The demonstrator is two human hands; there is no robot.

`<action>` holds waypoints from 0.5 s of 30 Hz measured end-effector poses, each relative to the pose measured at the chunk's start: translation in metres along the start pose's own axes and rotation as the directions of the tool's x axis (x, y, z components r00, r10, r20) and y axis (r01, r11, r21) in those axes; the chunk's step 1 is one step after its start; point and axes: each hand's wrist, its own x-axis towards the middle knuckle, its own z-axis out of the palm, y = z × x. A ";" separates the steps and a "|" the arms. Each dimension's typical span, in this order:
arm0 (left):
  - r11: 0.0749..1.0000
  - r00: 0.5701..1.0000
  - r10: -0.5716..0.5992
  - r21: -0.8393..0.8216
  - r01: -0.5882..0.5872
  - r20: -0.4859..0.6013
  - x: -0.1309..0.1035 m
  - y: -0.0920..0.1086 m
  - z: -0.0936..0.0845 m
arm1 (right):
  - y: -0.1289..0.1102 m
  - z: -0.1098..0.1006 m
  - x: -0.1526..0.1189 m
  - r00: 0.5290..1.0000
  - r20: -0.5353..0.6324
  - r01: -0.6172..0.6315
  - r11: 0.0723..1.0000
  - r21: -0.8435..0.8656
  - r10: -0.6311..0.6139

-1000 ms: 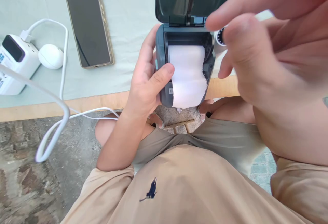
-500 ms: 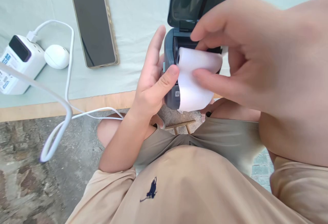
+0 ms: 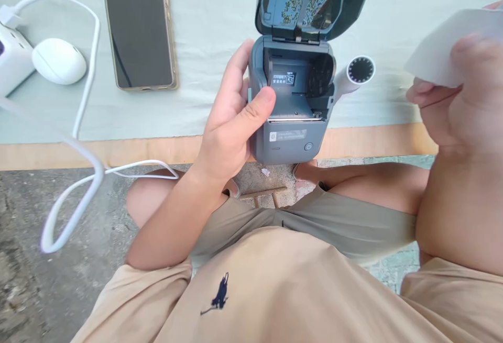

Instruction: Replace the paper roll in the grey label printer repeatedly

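Note:
A dark grey label printer (image 3: 291, 144) is gripped along its left side by my left hand (image 3: 236, 123), thumb over the front edge of the bay. Its lid (image 3: 310, 2) is swung up, and the paper bay inside shows no roll. Off to the right, my right hand (image 3: 467, 86) is closed on a white paper roll (image 3: 440, 44), partly blurred and cut by the frame's edge. Just right of the printer lies a white cylinder with a dark perforated end (image 3: 360, 70).
A phone (image 3: 139, 29) lies on the pale cloth at the left. Beside it are a white rounded case (image 3: 58, 61) and a white charging block (image 3: 13, 60). A white cable (image 3: 94, 170) loops over the table's wooden edge (image 3: 165, 154). A small white scrap (image 3: 265, 172) shows below the printer.
My right hand has lifted the paper roll out of the printer and carried it right. My left hand still holds the printer. The view has shifted slightly.

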 end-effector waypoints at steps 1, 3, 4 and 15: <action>1.000 1.000 -0.016 0.007 0.016 -0.001 0.001 0.002 0.001 | 0.000 0.002 -0.003 0.999 -0.031 0.012 1.000 -0.007 -0.012; 0.996 0.998 -0.064 0.056 0.063 0.001 0.002 0.005 0.002 | -0.003 0.005 -0.006 0.997 -0.040 0.065 0.990 -0.126 -0.070; 0.995 0.998 -0.065 0.080 0.063 0.021 0.002 0.006 0.002 | -0.004 0.006 -0.007 0.992 -0.030 0.114 0.973 -0.203 -0.123; 0.990 0.997 0.028 0.134 -0.037 0.069 0.005 0.000 -0.002 | -0.010 0.011 -0.015 0.952 -0.127 0.204 0.887 -0.414 -0.278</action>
